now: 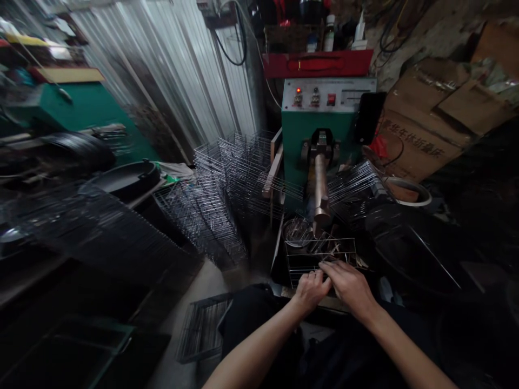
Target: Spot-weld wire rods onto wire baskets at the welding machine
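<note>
— Where are the hands?

— I have both low in the middle of the view, close together and almost touching. The left hand (310, 289) is curled into a fist at the near edge of the wire frame (320, 251); it is too dim for me to tell whether a wire sits inside it. The right hand (349, 286) lies over the same edge, fingers stretched out flat, not clenched.

— And the frame?

— It stands just in front of the green machine (302, 135), below its metal cylinder (320, 186). Stacks of wire racks (231, 178) stand left of the machine, and cardboard boxes (430, 124) are piled to its right.
</note>
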Tool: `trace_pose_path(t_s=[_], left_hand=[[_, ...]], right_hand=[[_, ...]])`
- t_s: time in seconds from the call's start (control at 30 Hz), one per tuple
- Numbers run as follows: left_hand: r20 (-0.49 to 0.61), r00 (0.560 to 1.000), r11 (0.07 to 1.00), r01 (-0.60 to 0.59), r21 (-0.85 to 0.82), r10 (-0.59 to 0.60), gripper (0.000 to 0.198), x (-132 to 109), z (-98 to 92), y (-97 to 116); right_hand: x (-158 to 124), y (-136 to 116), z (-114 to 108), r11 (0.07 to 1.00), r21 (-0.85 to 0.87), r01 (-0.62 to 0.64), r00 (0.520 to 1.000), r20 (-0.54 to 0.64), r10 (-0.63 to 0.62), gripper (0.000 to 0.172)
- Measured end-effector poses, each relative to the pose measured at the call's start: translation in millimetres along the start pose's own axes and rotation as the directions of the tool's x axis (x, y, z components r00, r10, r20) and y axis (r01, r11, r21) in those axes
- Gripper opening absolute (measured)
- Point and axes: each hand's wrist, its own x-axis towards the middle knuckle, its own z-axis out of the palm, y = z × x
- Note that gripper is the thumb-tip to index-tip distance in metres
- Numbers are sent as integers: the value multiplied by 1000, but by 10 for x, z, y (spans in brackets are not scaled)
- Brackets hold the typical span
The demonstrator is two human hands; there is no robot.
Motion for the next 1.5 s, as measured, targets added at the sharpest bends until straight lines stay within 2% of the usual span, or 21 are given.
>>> trace_pose_path(t_s=[0.47, 0.6, 0.77, 0.9, 1.03, 1.23, 1.5], left_hand=[[30, 999, 999, 33, -1, -33, 32, 27, -65, -39], [34, 998, 999, 44, -9, -43, 29, 54, -90, -53], [22, 998, 999, 52, -2, -52, 25, 168, -151, -183], [19, 999, 999, 40, -3, -40, 31, 192, -128, -252], [14, 999, 999, 44, -7, -44, 33, 200, -103, -287], [-34, 999, 1000, 27, -2, -27, 40, 334, -181, -407], [-58, 998, 1000, 23, 15, -22, 38, 417, -158, -504]], right_hand=[[89, 46, 56, 999, 39, -30, 998, -45, 32, 44], [168, 45, 27, 994, 60, -86, 996, -24, 88, 32], [376, 107, 16, 988, 20, -154, 988, -28, 155, 15], [433, 158, 27, 985, 35, -167, 984, -53, 169, 16], [425, 196, 2, 984, -48, -173, 984, -42, 171, 15], [520, 331, -66, 969, -123, -214, 977, -47, 210, 10], [635, 403, -4, 965, -133, -227, 973, -65, 220, 11]])
